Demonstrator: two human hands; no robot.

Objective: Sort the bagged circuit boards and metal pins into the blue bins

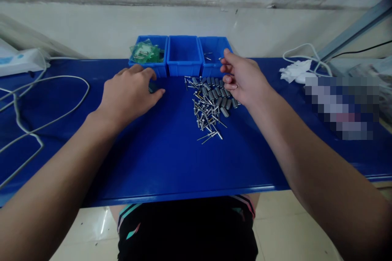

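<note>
A person sits at a blue bench (pixel 171 167), both bare arms stretched over it. The left hand (pixel 127 91) hovers palm down in front of the left bin (pixel 159 70), its fingers curved and its thumb set apart; a dark object (pixel 152 87) shows between them, though I cannot tell whether it is gripped. The right hand (pixel 246 77) is by the right bin (pixel 212 70), thumb and forefinger pinched nearly together on a small metal piece (pixel 220 59), other fingers curled in.

Just below that hand lie grey cylinders (pixel 211 96), touching a tangled heap of rivets (pixel 206 112).

The pinch looks slight, so the piece could slip and be lost in the heap. A low wrist could knock the cylinders and send some rolling. The rivets' crossed stems could snag, dragging neighbours along.

Counting: three bins in a row, the middle bin (pixel 184 69) included; roughly twenty cylinders, some hidden by the hand; several dozen rivets, too tangled for a figure; at least two loose rivets (pixel 208 58) in the right bin; and overlapping green packets (pixel 147 49) in the left one, impossible to number.
</note>
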